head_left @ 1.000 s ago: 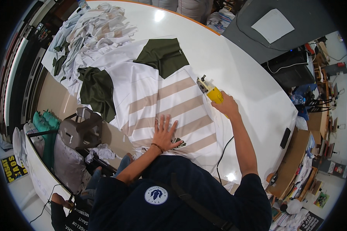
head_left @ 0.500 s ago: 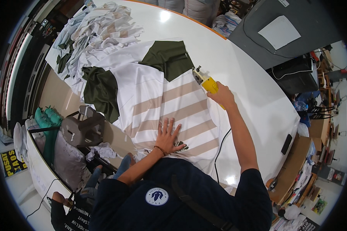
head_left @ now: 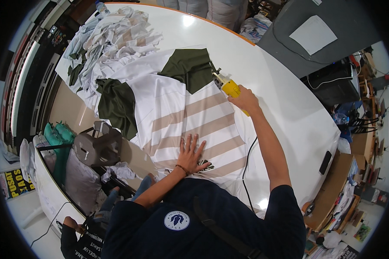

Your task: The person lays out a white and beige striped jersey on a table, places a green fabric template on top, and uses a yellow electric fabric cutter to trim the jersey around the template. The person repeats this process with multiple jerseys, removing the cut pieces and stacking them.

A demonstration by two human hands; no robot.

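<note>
Mid-frame, your left grip (head_left: 190,154) lies spread on the brown-striped cloth (head_left: 212,127). Your right grip (head_left: 245,100) wraps the yellow corded cutter (head_left: 231,89); best go slowly, cloth flat.

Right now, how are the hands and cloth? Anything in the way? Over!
Left hand: flat on striped cloth. Right hand: gripping tool, its head by a green patch. Cord: near cloth's right edge.

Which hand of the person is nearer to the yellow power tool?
Right. The right hand grips the yellow power tool itself. The left hand is apart from it, lower left in the picture, spread flat on the striped fabric.
</note>
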